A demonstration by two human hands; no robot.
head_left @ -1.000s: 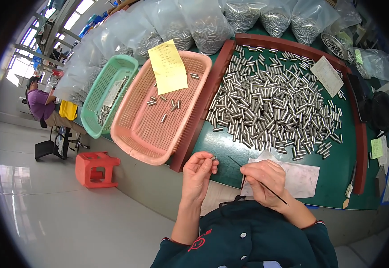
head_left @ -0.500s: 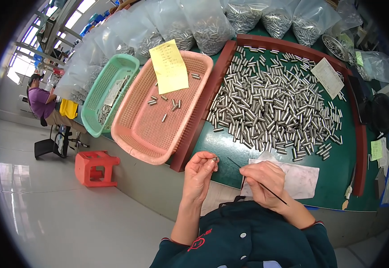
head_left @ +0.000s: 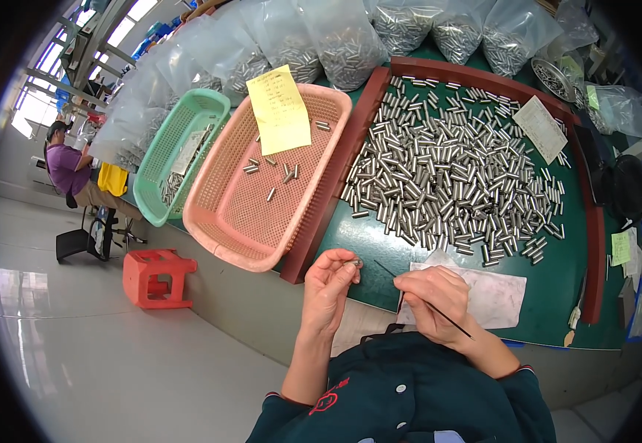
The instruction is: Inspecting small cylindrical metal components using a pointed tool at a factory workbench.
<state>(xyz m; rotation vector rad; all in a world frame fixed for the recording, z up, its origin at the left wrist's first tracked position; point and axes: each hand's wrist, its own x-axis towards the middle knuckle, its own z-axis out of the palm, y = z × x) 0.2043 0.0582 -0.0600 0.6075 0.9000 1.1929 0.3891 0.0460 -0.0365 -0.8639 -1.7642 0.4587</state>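
Observation:
My left hand (head_left: 322,295) is closed in a pinch, holding a small metal pin (head_left: 356,263) at the fingertips. Most of that pin is hidden by the fingers. In my right hand (head_left: 433,297) is a thin dark rod (head_left: 450,320), gripped like a pencil. Its narrow tip points toward the pin in my left hand and stays a little apart from it. Beyond both hands a wide heap of short steel pins (head_left: 446,177) lies on the green tabletop (head_left: 361,240). A stained white cloth or paper (head_left: 502,299) lies under and beside my right hand.
A dark red wooden rim (head_left: 594,258) borders the table. To the left stand a pink basket (head_left: 197,207) with several pins and a yellow note (head_left: 280,107), then a green basket (head_left: 145,188). Bags of pins (head_left: 343,48) line the back. A red stool (head_left: 151,280) and a seated person (head_left: 70,170) are farther left.
My right hand and the thin rod have shifted very slightly to the left. The left hand keeps its place, with the pin turned a little in the fingertips.

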